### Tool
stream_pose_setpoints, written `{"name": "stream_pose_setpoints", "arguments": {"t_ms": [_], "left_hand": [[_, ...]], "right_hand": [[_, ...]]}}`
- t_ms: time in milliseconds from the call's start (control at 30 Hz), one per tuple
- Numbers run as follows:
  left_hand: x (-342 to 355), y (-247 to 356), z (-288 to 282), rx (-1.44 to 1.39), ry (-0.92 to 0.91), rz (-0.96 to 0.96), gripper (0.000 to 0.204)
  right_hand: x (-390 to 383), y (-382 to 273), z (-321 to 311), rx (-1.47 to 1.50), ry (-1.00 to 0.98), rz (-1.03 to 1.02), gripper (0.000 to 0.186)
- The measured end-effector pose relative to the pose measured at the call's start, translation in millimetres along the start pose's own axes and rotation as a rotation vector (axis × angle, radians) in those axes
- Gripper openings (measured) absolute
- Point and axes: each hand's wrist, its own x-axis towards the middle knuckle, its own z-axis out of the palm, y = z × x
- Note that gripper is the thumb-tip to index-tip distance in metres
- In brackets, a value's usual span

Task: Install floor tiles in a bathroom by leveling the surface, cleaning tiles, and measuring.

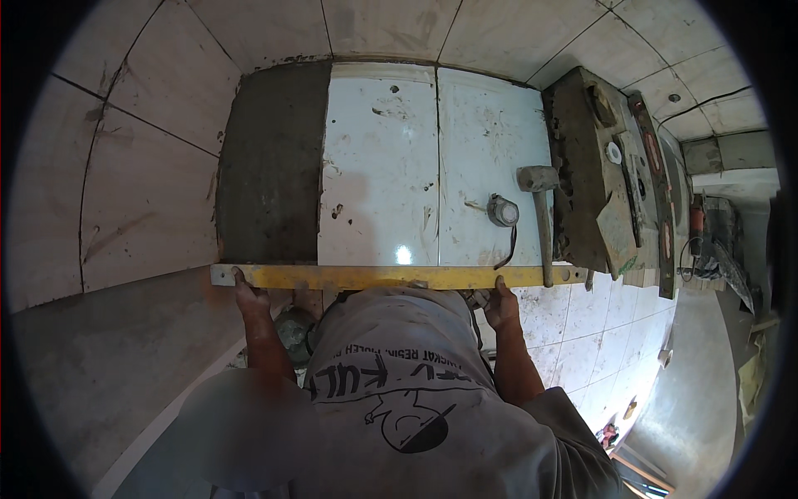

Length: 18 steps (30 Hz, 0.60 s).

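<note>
A long yellow spirit level lies across the front edge of the counter-like surface, close to my body. Near its left end, my left hand grips it with the thumb over the top. Right of the middle, my right hand holds it the same way, fingers partly hidden below. Beyond it are two large white tiles, smeared with mortar, and a bed of grey mortar at their left. A round tape measure with a dark strap rests on the right tile. Beside it lies a mallet, its handle reaching the level.
Large wall tiles enclose the left and far sides. At right stands a rough mortared block bearing tile scraps and a long straight bar. A power tool sits farther right. Below spreads a white tiled floor.
</note>
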Motion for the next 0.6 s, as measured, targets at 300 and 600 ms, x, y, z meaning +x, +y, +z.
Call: {"name": "stream_pose_setpoints", "arguments": {"t_ms": [300, 600], "left_hand": [[3, 1, 1, 0.04, 0.005, 0.012, 0.035], [23, 0, -19, -0.018, 0.037, -0.041, 0.033]], "right_hand": [[-3, -1, 9, -0.017, 0.076, -0.024, 0.032], [10, 2, -5, -0.043, 0.003, 0.057, 0.043]]}}
